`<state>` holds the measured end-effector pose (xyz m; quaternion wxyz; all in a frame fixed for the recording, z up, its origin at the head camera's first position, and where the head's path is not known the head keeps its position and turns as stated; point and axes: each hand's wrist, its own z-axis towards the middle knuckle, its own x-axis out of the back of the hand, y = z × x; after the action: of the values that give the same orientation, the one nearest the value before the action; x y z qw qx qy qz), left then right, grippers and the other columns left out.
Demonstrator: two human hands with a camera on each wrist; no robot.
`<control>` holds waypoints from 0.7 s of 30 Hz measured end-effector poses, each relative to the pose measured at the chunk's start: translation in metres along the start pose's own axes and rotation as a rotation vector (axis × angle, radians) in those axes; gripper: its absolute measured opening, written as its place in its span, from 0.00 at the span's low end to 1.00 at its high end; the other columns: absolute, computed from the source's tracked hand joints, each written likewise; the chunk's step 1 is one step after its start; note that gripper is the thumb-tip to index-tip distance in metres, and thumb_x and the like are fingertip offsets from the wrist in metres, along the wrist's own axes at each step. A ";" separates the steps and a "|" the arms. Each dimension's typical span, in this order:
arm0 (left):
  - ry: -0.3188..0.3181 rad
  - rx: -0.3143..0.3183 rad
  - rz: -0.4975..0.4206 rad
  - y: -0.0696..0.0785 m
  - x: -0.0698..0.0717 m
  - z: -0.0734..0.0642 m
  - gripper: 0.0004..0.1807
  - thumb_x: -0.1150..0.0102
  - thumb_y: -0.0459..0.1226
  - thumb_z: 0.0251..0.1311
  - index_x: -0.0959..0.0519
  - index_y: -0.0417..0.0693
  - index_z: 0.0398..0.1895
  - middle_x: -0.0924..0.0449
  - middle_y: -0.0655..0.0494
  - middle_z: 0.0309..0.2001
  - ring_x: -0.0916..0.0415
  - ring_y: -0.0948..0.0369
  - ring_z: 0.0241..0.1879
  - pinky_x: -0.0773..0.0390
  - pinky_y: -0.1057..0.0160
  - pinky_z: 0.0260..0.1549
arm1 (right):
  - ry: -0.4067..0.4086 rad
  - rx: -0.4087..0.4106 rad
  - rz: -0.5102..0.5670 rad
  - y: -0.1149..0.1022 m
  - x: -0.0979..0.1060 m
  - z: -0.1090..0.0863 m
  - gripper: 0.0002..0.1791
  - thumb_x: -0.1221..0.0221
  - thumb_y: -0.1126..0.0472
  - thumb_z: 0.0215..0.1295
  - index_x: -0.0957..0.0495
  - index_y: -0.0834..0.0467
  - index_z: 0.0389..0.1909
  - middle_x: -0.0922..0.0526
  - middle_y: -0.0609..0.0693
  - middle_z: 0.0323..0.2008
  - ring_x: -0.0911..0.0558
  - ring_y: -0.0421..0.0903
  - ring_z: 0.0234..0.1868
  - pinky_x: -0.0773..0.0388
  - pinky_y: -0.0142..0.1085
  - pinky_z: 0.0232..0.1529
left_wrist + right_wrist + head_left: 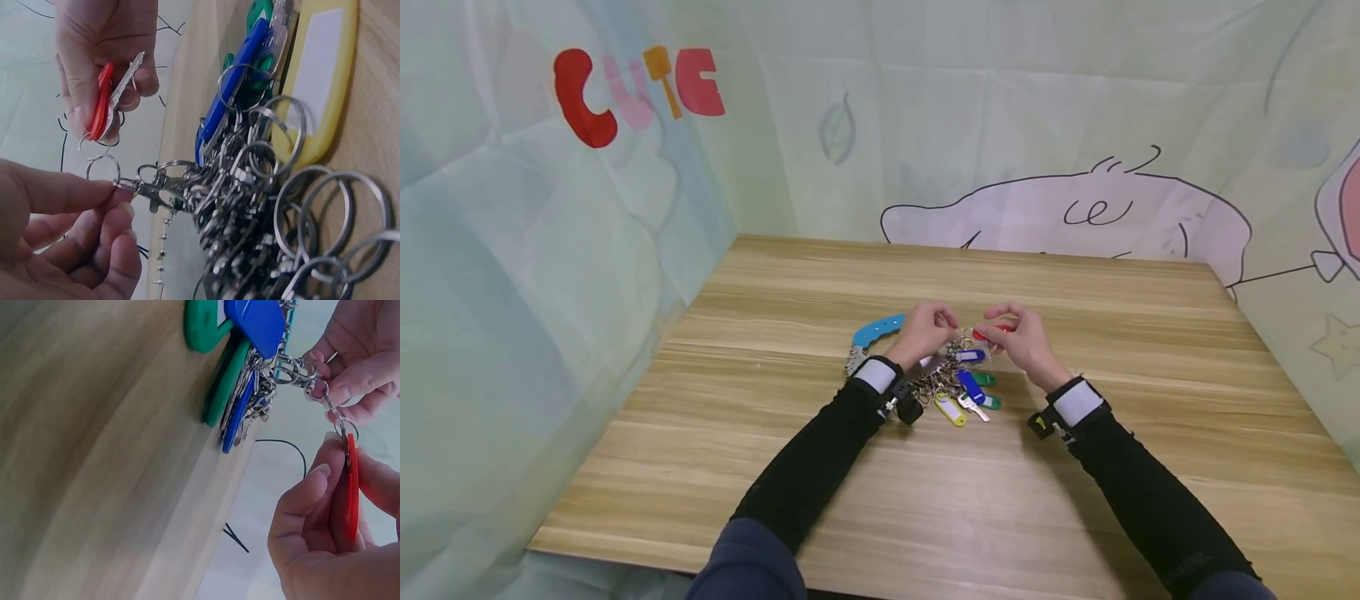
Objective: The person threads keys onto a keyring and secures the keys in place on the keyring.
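Note:
My left hand (925, 332) pinches a metal ring (104, 156) between thumb and fingertip. This ring joins a small swivel snap hook (150, 192) on the bunch. Facing it, my right hand (1024, 343) holds a red key tag (354, 487) with a silver key (125, 87) lying along it. The tag's own small ring is close to the ring in my left hand; whether the two are linked, I cannot tell. Below both hands lies a heap of metal clasps and rings (244, 181), with a yellow tag (950, 410), blue tags (970, 386) and green tags (985, 378).
A blue curved strip (877, 329) with a metal end lies behind my left wrist, partly hidden by it. The wooden table (775, 350) meets printed fabric walls (1015, 125) at the back and sides.

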<state>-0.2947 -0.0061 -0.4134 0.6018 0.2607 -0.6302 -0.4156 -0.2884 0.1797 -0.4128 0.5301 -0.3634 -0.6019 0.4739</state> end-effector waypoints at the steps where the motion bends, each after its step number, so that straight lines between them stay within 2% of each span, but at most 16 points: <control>1: -0.021 -0.012 -0.001 0.000 0.002 0.000 0.07 0.39 0.28 0.54 0.20 0.38 0.37 0.16 0.44 0.35 0.23 0.60 0.29 0.27 0.72 0.27 | 0.003 0.002 -0.021 0.000 0.001 0.000 0.20 0.39 0.64 0.63 0.30 0.70 0.52 0.14 0.45 0.26 0.21 0.35 0.22 0.23 0.30 0.25; 5: -0.107 -0.033 -0.017 -0.007 0.012 -0.001 0.09 0.41 0.30 0.59 0.22 0.36 0.42 0.18 0.42 0.41 0.20 0.54 0.39 0.21 0.67 0.37 | -0.015 0.005 -0.155 0.001 0.003 0.000 0.18 0.38 0.64 0.62 0.27 0.70 0.50 0.13 0.58 0.32 0.19 0.39 0.23 0.23 0.32 0.25; 6: -0.106 -0.030 -0.005 -0.009 0.016 -0.001 0.09 0.42 0.30 0.60 0.23 0.36 0.43 0.18 0.42 0.42 0.21 0.53 0.42 0.22 0.66 0.41 | -0.022 0.006 -0.191 0.002 0.003 0.000 0.18 0.38 0.64 0.62 0.27 0.69 0.49 0.13 0.61 0.34 0.18 0.41 0.24 0.23 0.31 0.25; 8: -0.066 0.003 0.046 -0.017 0.025 0.000 0.11 0.44 0.29 0.59 0.23 0.36 0.45 0.20 0.42 0.45 0.22 0.50 0.43 0.22 0.62 0.40 | -0.042 0.008 -0.261 0.004 0.002 0.001 0.16 0.38 0.65 0.62 0.26 0.69 0.48 0.14 0.65 0.37 0.16 0.45 0.27 0.23 0.31 0.25; 10: 0.010 0.049 0.177 -0.025 0.034 0.001 0.13 0.44 0.30 0.56 0.23 0.39 0.46 0.20 0.44 0.47 0.24 0.50 0.44 0.24 0.59 0.42 | -0.059 0.008 -0.313 0.007 0.002 0.001 0.15 0.39 0.65 0.63 0.26 0.69 0.46 0.15 0.67 0.39 0.14 0.48 0.31 0.23 0.30 0.26; 12: 0.075 0.120 0.338 -0.033 0.043 0.002 0.14 0.41 0.31 0.52 0.24 0.44 0.44 0.21 0.49 0.47 0.26 0.50 0.44 0.26 0.55 0.45 | -0.066 0.010 -0.356 0.010 0.001 0.001 0.13 0.39 0.66 0.63 0.26 0.69 0.44 0.15 0.67 0.39 0.14 0.51 0.34 0.22 0.29 0.27; 14: 0.090 0.199 0.463 -0.041 0.050 0.003 0.09 0.37 0.36 0.52 0.25 0.46 0.35 0.23 0.53 0.38 0.29 0.52 0.39 0.30 0.51 0.46 | -0.068 0.033 -0.398 0.013 0.000 0.000 0.10 0.40 0.67 0.62 0.26 0.69 0.42 0.15 0.68 0.39 0.14 0.54 0.36 0.21 0.32 0.30; 16: 0.062 0.257 0.534 -0.046 0.056 0.004 0.13 0.34 0.40 0.51 0.30 0.48 0.24 0.30 0.57 0.27 0.34 0.56 0.33 0.35 0.53 0.45 | -0.063 0.080 -0.434 0.016 0.000 0.000 0.08 0.41 0.69 0.62 0.25 0.69 0.40 0.15 0.68 0.39 0.14 0.56 0.38 0.19 0.36 0.33; 17: 0.045 0.280 0.535 -0.047 0.059 0.005 0.17 0.32 0.42 0.51 0.33 0.49 0.19 0.35 0.59 0.22 0.37 0.58 0.30 0.36 0.54 0.43 | -0.059 0.107 -0.450 0.017 0.001 -0.001 0.08 0.41 0.70 0.61 0.25 0.70 0.39 0.15 0.68 0.39 0.15 0.57 0.39 0.18 0.38 0.36; 19: -0.004 0.295 0.471 -0.048 0.065 0.005 0.25 0.31 0.44 0.51 0.40 0.49 0.13 0.45 0.60 0.16 0.43 0.61 0.22 0.39 0.60 0.35 | -0.053 0.155 -0.481 0.018 0.002 -0.002 0.07 0.42 0.71 0.60 0.24 0.71 0.38 0.16 0.68 0.38 0.15 0.59 0.41 0.18 0.42 0.40; 20: -0.023 0.291 0.417 -0.047 0.068 0.005 0.26 0.31 0.43 0.52 0.41 0.49 0.12 0.47 0.61 0.15 0.45 0.62 0.19 0.40 0.62 0.31 | -0.051 0.172 -0.494 0.018 0.002 -0.003 0.07 0.42 0.72 0.60 0.24 0.71 0.38 0.16 0.68 0.38 0.16 0.60 0.41 0.18 0.44 0.42; 21: -0.048 0.290 0.316 -0.044 0.070 0.005 0.25 0.32 0.41 0.53 0.41 0.48 0.14 0.45 0.61 0.15 0.45 0.64 0.17 0.40 0.65 0.27 | -0.052 0.180 -0.501 0.018 0.003 -0.004 0.07 0.42 0.72 0.60 0.24 0.71 0.39 0.16 0.68 0.38 0.16 0.60 0.41 0.18 0.46 0.43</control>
<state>-0.3167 -0.0865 -0.4122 0.6004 0.2328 -0.7305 -0.2271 -0.2865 0.1882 -0.4287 0.6454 -0.1421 -0.6419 0.3889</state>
